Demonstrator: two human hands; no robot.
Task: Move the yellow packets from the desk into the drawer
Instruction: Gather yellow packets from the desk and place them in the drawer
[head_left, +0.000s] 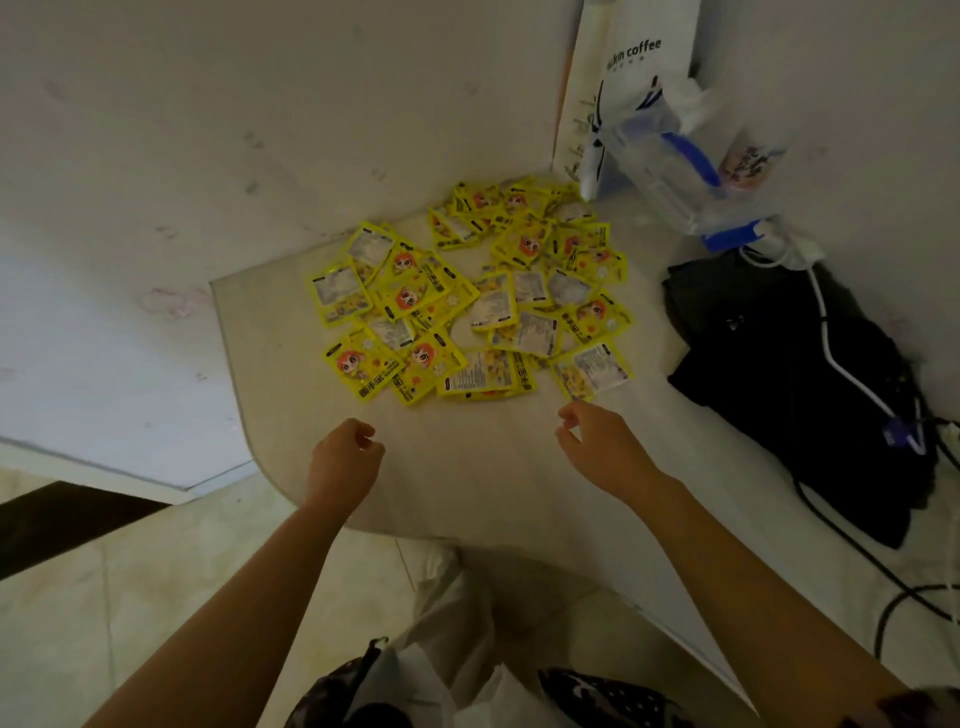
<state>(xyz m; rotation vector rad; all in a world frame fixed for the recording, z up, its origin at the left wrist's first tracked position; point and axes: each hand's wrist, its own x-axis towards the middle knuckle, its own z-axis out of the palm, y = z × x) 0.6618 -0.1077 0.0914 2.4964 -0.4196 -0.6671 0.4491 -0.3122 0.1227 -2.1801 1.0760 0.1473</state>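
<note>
Both my forearms bare, no sleeves at wrists, no watch or rings visible. Left hand (345, 457) and right hand (597, 444) ungloved. Pale whitish trousers (457, 597) below; dark patterned top (597, 696) with light marks.

Up in the desk's far right corner a white coffee bag (631, 62) stands against the wall, a clear plastic bag (675, 171) with blue markings slumped just in front of it. Along the right edge lies a black bag (789, 374), a white cable (852, 374) trailing across it.
</note>
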